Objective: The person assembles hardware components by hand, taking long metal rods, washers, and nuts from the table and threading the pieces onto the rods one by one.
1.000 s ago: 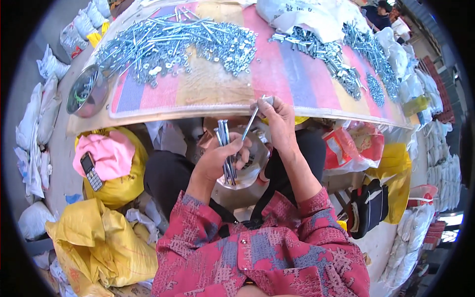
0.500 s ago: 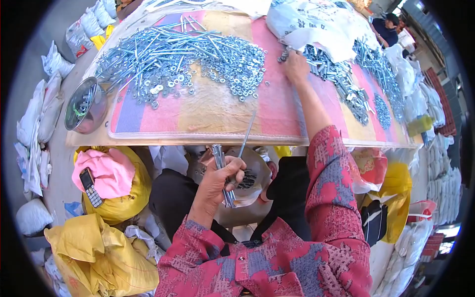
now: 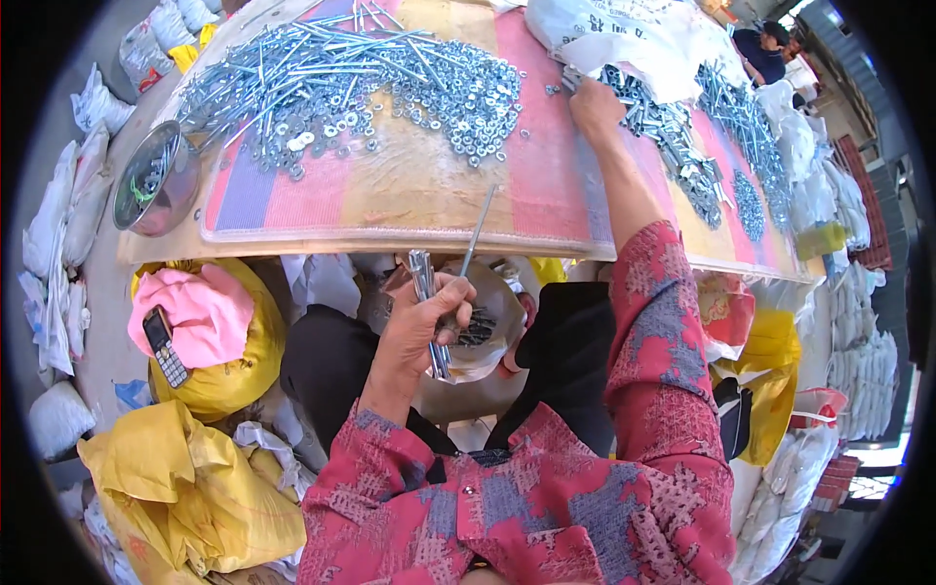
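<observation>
Below the table edge, my left hand [image 3: 426, 322] is closed around a bundle of shiny metal bolts or sleeves [image 3: 421, 278]. From the same grip a long thin metal rod [image 3: 479, 229] slants up past the table edge. My right hand [image 3: 597, 105] reaches onto the table, fingers bent in at the left side of a pile of short metal sleeves [image 3: 668, 136]. Small metal pieces show at its fingertips; what exactly it grips is hidden. Left of it lies a broad heap of nuts and washers [image 3: 478, 117], with long threaded rods [image 3: 283, 73] over it.
A metal bowl of parts [image 3: 180, 200] stands at the table's left corner. Between my knees sits a basin [image 3: 502, 356] holding dark pieces. A white sack [image 3: 624, 34] lies behind the sleeves. A phone [image 3: 164, 341] rests on a pink cloth [image 3: 210, 317] over a yellow sack.
The whole view has shifted slightly, with the table sitting higher in it. My right hand has moved a little, and its fingers now bend against the sleeves; dark pieces showed at its fingertips before.
</observation>
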A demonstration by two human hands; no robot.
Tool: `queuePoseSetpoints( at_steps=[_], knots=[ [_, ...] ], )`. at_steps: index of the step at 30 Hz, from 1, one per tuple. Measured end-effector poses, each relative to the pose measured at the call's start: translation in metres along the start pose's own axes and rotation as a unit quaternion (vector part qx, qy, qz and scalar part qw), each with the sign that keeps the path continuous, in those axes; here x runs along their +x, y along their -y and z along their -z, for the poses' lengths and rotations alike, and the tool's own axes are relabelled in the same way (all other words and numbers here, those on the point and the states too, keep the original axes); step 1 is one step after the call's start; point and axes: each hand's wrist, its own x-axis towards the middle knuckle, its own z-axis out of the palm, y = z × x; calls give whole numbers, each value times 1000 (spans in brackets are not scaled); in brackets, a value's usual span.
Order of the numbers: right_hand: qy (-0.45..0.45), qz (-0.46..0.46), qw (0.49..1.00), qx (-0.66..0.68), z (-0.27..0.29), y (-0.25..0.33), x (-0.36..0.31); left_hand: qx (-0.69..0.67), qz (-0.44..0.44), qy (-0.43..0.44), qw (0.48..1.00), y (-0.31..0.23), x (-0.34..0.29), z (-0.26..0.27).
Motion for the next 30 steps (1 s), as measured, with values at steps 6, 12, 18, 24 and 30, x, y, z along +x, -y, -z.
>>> queuePoseSetpoints(
  at_steps=[6, 12, 18, 24, 30],
  knots=[
    [69, 17, 847, 527, 36, 5, -88, 56, -34, 33, 997, -5, -9, -5],
    [145, -50, 669, 727, 66, 20, -164, 78, -33, 37, 996, 5, -3, -2],
    [164, 32, 808, 565, 77, 35, -180, 81, -34, 52, 995, 1, -10, 1],
    [266, 107, 825, 488, 93, 61, -178, 98, -41, 38, 994, 0, -20, 11],
    [447, 203, 710, 504, 99, 100, -168, 98, -105, -14, 990, -12, -30, 13]
  ],
)
